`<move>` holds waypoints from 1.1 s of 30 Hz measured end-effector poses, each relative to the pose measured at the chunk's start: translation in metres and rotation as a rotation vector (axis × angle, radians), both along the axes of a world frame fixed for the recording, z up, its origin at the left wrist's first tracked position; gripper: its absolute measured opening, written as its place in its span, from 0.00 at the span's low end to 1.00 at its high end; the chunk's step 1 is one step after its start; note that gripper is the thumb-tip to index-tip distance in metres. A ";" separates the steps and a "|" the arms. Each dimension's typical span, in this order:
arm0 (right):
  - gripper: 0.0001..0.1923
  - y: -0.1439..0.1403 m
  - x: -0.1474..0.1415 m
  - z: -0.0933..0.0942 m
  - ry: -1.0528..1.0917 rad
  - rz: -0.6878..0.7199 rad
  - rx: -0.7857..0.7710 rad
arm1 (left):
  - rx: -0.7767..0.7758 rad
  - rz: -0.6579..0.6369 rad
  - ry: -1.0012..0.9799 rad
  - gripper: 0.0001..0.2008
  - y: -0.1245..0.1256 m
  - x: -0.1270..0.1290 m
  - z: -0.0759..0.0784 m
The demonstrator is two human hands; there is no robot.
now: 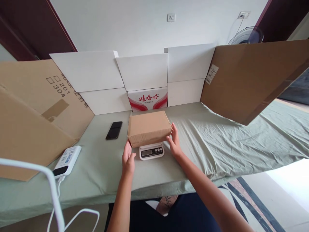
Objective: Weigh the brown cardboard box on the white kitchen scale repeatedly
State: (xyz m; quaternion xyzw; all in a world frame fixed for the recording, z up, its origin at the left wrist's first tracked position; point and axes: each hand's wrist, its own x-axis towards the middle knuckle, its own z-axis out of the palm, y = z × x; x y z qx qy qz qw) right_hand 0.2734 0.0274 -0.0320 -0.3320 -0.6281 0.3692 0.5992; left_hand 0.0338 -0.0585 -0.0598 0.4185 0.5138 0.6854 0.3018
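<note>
The left hand and right hand are grasping the box near its front corners, over the scale, its cardboard looking stiff but dentable, its weight not showing, the lower edges probably offering the surest hold

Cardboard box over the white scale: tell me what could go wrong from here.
The cardboard box is wider than the white scale beneath it, so it might tip if it sits off-centre. The left grip and right grip are at its sides; pressure from either could skew a reading.
</note>
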 end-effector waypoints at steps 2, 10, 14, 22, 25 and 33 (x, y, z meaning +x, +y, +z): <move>0.38 0.000 0.000 0.001 0.002 0.004 -0.003 | 0.006 -0.011 0.010 0.41 0.000 -0.001 -0.001; 0.37 -0.002 0.000 0.003 -0.024 0.014 -0.013 | 0.038 -0.002 -0.036 0.41 0.000 0.000 0.001; 0.37 -0.003 0.000 0.005 -0.049 0.013 -0.002 | 0.052 -0.006 -0.051 0.41 0.001 -0.002 -0.002; 0.37 -0.003 -0.001 0.008 -0.031 0.020 0.011 | 0.055 -0.012 -0.038 0.40 0.001 -0.003 -0.004; 0.37 -0.003 -0.001 0.007 -0.031 0.017 0.013 | 0.063 -0.009 -0.046 0.40 0.001 -0.003 -0.004; 0.36 -0.003 0.000 0.008 -0.031 0.021 0.001 | 0.053 -0.021 -0.040 0.40 0.002 -0.006 -0.008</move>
